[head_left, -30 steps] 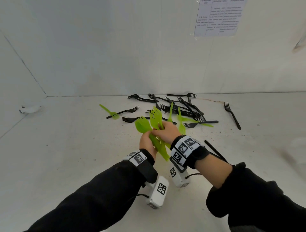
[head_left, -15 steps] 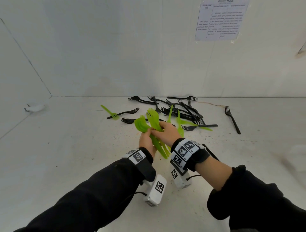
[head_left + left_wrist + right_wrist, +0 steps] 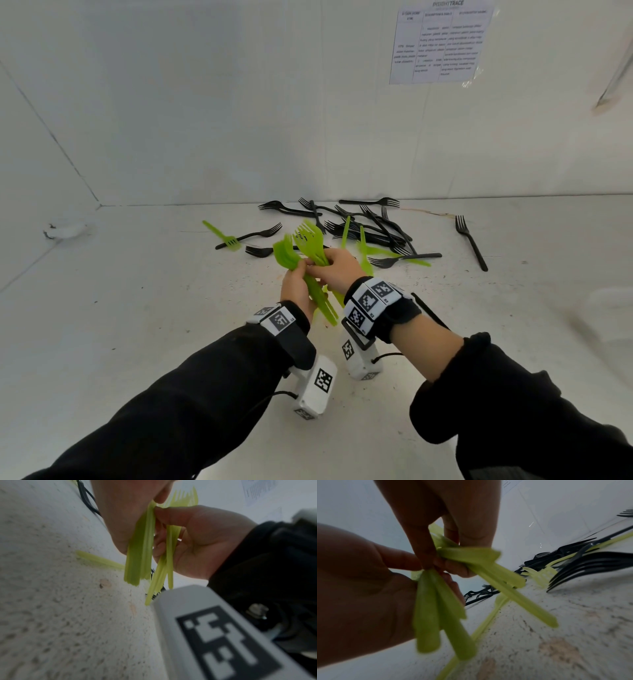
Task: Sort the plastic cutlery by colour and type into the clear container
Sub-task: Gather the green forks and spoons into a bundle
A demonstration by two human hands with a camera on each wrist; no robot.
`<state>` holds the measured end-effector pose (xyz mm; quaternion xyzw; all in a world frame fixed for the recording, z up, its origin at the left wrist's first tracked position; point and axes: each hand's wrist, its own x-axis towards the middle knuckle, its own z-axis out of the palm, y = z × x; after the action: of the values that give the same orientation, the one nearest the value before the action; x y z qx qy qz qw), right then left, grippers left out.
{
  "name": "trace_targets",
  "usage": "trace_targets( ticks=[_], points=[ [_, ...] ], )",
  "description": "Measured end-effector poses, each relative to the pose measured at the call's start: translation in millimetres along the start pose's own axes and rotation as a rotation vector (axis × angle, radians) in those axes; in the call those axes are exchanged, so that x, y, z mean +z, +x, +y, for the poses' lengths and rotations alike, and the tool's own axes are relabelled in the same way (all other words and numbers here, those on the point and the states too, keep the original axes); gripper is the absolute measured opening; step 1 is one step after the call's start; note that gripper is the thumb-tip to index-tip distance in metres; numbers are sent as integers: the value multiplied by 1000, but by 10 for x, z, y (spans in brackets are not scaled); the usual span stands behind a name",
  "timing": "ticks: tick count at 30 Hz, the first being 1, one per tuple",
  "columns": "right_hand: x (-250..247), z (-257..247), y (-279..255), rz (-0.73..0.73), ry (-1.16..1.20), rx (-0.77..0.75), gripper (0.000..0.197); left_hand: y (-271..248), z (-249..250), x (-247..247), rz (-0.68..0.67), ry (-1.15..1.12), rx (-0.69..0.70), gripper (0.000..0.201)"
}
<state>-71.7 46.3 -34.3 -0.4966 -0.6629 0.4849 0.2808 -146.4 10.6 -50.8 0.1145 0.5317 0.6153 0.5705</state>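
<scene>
I hold two bunches of green plastic forks above the white table (image 3: 144,342). My left hand (image 3: 303,270) grips one bunch (image 3: 284,255), its handles hanging down (image 3: 139,561). Beside it, touching, my right hand (image 3: 318,270) pinches the other bunch (image 3: 310,238), its thinner handles splayed (image 3: 169,561). In the right wrist view the left-hand bunch (image 3: 428,615) points down and the right-hand bunch (image 3: 488,568) crosses it. Loose green forks (image 3: 363,250) lie mixed into a heap of black forks (image 3: 373,222) just beyond my hands.
One green fork (image 3: 222,236) lies across a black fork (image 3: 253,235) to the left. A single black fork (image 3: 471,243) lies apart at the right. White walls close the back and left, with a paper sheet (image 3: 442,41) taped up. A faint translucent shape (image 3: 613,301) shows at the right edge.
Both hands still hold the green forks. They have drifted slightly left, and the handles have shifted a little in my fingers. The cutlery on the table has not moved.
</scene>
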Motion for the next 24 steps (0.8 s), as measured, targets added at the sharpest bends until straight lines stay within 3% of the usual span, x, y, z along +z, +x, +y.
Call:
trace_targets(
  ticks=[4,7,13,16,21,24],
  points=[
    [-2,-34,1,-20,94,86,20,17,10,-30,7,8,9,19],
    [-13,-29,-30,-42,24,20,13,27,35,-57,11,-11,-2,15],
    [81,12,-48,21,-33,-68,2,-16,70,-112,-33,-53,-48,33],
    [135,-18,-41,1,26,-31,15,-27,89,-148,-50,-34,-42,28],
    [220,-40,-42,25,1,-11,12,5,110,-224,-65,13,-37,26],
    [236,-27,-39,37,15,2,21,4,110,-265,-76,31,-39,31]
  ],
)
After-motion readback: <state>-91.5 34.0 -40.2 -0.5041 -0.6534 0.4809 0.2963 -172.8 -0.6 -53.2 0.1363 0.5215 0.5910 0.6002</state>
